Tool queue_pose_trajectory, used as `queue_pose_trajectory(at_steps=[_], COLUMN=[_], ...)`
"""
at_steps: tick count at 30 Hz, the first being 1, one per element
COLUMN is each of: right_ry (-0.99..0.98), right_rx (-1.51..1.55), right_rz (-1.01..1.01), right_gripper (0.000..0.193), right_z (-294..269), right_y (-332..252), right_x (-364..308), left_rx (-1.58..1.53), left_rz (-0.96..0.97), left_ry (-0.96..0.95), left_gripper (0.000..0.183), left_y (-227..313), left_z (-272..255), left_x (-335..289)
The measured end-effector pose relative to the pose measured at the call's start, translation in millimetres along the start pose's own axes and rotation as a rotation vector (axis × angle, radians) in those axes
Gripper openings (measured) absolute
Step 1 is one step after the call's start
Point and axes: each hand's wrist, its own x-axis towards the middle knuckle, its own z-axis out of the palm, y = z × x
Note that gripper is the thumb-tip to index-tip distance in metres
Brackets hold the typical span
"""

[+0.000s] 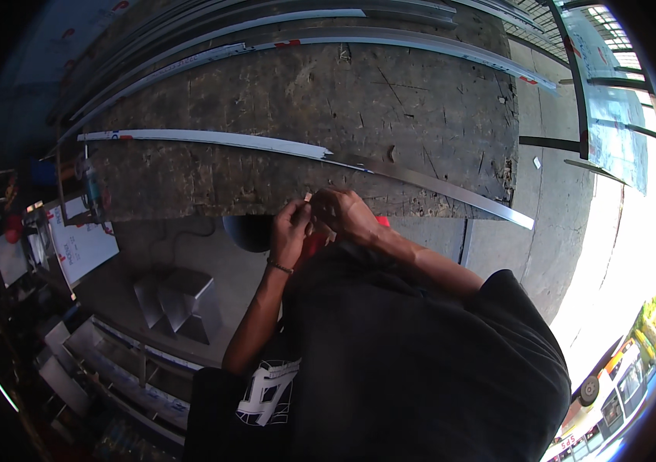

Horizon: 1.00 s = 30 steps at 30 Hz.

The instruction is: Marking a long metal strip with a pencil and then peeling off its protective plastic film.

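My left hand [289, 231], with a beaded bracelet at the wrist, is closed in a pinch on a small pale piece [308, 197]; its kind is too small to make out. Close beside it, my right hand [349, 218] has its fingers curled inward, and whatever they hold is hidden. Both hands are at the near edge of a worn, scratched workbench [266, 173]. Just beyond them lies a long, narrow metal strip [451, 194]. White film [212, 138] covers its left half and ends in a ragged tear; the right half is bare and overhangs the bench's right end.
Several long metal profiles [389, 36] lie along the far side of the bench. Below the bench at left stand bent sheet-metal pieces [187, 296] and a dark round object [247, 231]. A metal frame with bluish sheets [613, 115] stands at right. A parked vehicle [613, 393] shows outside.
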Motion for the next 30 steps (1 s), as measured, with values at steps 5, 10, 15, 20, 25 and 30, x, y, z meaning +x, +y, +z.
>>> queue_pose_trajectory(at_steps=[5,10,15,20,25,30], right_ry=[-0.054,0.120,0.308,0.298,0.311,0.221], right_rx=[0.046,-0.338,-0.491,-0.587,-0.690,-0.740], right_rz=[0.023,-0.160,-0.063,-0.127,-0.174,-0.301], right_gripper=[0.021,0.018,0.015,0.017,0.019,0.016], right_z=[10,-9,-51,-47,-33,-31], right_y=[-6,14,45,52,50,46], right_x=[3,2,1,32,62,75], left_rx=[0.032,0.401,0.704,0.852,0.902,0.806], left_rz=[0.088,0.124,-0.089,-0.282,-0.207,-0.147], left_ry=[0.048,0.398,0.594,0.669,0.749,0.793], left_gripper=[0.020,0.023,0.020,0.020,0.026,0.027], left_y=[-8,-62,-97,-131,-117,-88], left_z=[-18,-75,-125,-154,-145,-133], left_x=[-10,-29,-58,-59,-50,-45])
